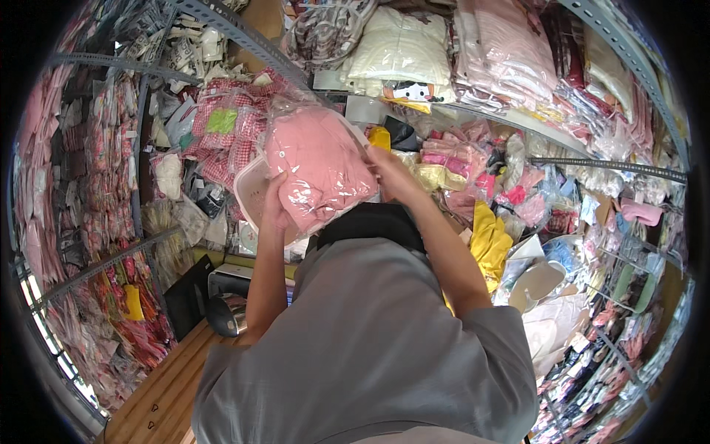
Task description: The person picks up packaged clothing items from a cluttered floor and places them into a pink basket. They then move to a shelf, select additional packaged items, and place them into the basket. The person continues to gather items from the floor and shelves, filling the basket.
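A pink folded garment in a clear plastic bag (318,159) is held up in front of my body. My left hand (276,203) grips its lower left side, the thumb lying over the front of the bag. At the bag's right edge my right hand (390,175) is closed, its fingertips partly hidden. Behind the package shows a whitish plastic tray (249,194), its rim sticking out to the left. Whether my hands hold the tray along with the bag, I cannot tell.
Metal shelves (222,33) packed with bagged clothes surround me. Red gingham bags (240,122) hang at left. A yellow cloth item (488,244) lies to the right. Below left are a wooden surface (159,392) and a round, shiny dark object (224,314).
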The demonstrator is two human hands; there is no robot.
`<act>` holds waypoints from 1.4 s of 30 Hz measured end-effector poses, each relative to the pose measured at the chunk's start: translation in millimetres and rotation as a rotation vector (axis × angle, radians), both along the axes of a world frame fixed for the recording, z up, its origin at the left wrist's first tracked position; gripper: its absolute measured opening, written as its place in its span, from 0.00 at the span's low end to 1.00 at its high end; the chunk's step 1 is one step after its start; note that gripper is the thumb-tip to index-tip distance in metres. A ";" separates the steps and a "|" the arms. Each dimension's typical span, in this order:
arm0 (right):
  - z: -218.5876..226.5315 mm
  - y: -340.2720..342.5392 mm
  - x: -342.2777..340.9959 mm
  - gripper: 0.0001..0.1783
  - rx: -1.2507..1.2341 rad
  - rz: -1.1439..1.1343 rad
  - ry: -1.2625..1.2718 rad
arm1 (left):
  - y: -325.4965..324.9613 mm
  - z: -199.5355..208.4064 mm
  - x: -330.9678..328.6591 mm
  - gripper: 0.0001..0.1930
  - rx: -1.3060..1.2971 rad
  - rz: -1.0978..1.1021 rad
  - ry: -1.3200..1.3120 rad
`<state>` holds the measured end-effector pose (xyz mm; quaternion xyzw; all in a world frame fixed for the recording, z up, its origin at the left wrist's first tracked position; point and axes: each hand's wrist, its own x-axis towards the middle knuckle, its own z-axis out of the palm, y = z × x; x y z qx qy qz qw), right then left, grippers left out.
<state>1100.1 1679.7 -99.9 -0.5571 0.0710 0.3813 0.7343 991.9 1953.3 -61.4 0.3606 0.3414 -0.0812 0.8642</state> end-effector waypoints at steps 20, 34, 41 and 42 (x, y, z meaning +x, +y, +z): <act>140.6 -168.5 43.4 0.33 0.072 -0.687 -0.220 | 21.0 -44.6 -0.3 0.29 -0.006 -0.027 -0.049; 157.4 -291.2 287.6 0.14 -0.076 -0.560 -0.268 | 28.9 -25.2 -21.3 0.30 0.232 0.093 0.117; 157.6 -259.1 307.5 0.41 -1.669 -0.461 -1.052 | 38.7 -29.9 -22.0 0.32 0.189 0.080 0.065; 161.5 -234.0 292.4 0.44 -1.625 -0.612 -1.243 | 38.9 -32.0 -20.1 0.33 0.180 0.080 0.053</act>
